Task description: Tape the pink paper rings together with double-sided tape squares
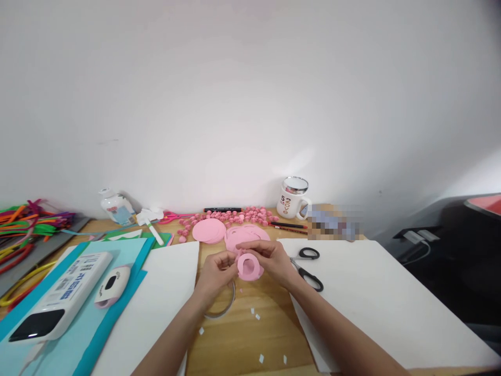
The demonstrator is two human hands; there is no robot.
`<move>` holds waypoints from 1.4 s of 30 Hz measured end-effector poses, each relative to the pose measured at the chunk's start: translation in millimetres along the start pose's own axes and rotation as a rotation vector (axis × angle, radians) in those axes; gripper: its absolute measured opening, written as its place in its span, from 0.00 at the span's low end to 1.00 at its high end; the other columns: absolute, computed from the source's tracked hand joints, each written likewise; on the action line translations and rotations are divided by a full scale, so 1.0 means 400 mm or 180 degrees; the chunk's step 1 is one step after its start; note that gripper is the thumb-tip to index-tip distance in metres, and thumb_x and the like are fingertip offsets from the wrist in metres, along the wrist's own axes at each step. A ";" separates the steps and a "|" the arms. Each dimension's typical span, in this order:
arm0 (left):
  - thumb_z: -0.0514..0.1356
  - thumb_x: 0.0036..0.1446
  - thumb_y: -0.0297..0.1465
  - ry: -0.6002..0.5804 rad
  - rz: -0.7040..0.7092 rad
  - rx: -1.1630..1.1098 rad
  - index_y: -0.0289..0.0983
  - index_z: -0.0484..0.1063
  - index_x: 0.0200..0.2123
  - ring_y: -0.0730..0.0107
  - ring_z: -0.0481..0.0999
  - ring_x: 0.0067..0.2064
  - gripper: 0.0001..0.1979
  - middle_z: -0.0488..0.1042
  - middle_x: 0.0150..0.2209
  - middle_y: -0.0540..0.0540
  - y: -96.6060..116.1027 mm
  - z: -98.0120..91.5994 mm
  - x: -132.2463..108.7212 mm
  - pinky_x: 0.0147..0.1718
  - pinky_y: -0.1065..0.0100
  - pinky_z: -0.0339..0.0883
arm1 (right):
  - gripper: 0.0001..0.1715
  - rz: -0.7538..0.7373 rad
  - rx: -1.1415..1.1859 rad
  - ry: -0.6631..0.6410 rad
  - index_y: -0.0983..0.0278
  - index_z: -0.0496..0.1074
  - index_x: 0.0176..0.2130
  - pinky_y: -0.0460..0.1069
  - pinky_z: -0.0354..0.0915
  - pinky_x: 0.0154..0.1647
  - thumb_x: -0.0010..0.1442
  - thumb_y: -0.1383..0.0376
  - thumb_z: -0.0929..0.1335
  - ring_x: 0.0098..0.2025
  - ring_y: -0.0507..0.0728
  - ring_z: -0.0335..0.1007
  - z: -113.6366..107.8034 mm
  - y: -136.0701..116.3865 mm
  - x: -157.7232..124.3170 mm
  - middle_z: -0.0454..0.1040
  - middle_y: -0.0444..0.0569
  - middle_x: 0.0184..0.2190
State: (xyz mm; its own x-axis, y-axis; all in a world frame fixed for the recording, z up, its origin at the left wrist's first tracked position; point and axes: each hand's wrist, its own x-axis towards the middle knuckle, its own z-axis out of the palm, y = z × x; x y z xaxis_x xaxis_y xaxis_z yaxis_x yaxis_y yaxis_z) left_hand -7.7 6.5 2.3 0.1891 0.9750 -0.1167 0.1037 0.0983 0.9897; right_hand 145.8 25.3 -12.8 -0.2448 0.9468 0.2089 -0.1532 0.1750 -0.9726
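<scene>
Between my two hands is a curled piece of pink paper (242,277), shaped like a ring with an opening in its middle. My left hand (215,271) pinches its left side, fingers closed. On the upper right edge, the fingers of my right hand (274,258) grip the same paper. Just behind my hands lie pink paper circles (209,230) in a stack and more overlapping pink circles (250,231). A roll of tape (234,300) rests on the table, partly hidden by my left wrist. Black-handled scissors (309,254) lie right of my right hand.
Many small pink paper curls (250,213) line the wall beside a white mug (289,202). White sheets (376,303) flank the wooden table (250,355), which bears small white scraps. At left are a power bank (74,287), a white bottle (117,206) and colourful pipe cleaners (35,224).
</scene>
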 end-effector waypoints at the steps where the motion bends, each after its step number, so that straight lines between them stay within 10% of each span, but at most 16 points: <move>1: 0.63 0.40 0.36 -0.0014 0.0003 0.0014 0.32 0.71 0.23 0.81 0.57 0.17 0.12 0.64 0.16 0.54 0.000 0.000 0.000 0.16 0.77 0.50 | 0.12 -0.0030 -0.0004 0.0000 0.64 0.75 0.31 0.50 0.66 0.36 0.46 0.58 0.70 0.31 0.55 0.71 -0.001 0.002 0.000 0.76 0.48 0.28; 42: 0.61 0.43 0.35 0.0101 0.0164 0.0196 0.32 0.72 0.23 0.78 0.63 0.20 0.10 0.69 0.19 0.50 -0.003 -0.002 0.000 0.18 0.76 0.54 | 0.13 -0.0076 0.0359 -0.0184 0.65 0.72 0.26 0.44 0.64 0.26 0.38 0.62 0.74 0.25 0.50 0.68 0.001 -0.001 -0.002 0.73 0.45 0.24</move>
State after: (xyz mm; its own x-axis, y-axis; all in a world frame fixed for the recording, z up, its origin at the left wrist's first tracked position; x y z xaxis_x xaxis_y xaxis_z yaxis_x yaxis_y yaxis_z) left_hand -8.6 6.3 1.2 0.1648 0.9844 -0.0621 0.1547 0.0364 0.9873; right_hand 145.7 24.4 -12.4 -0.2941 0.9250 0.2405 -0.2655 0.1627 -0.9503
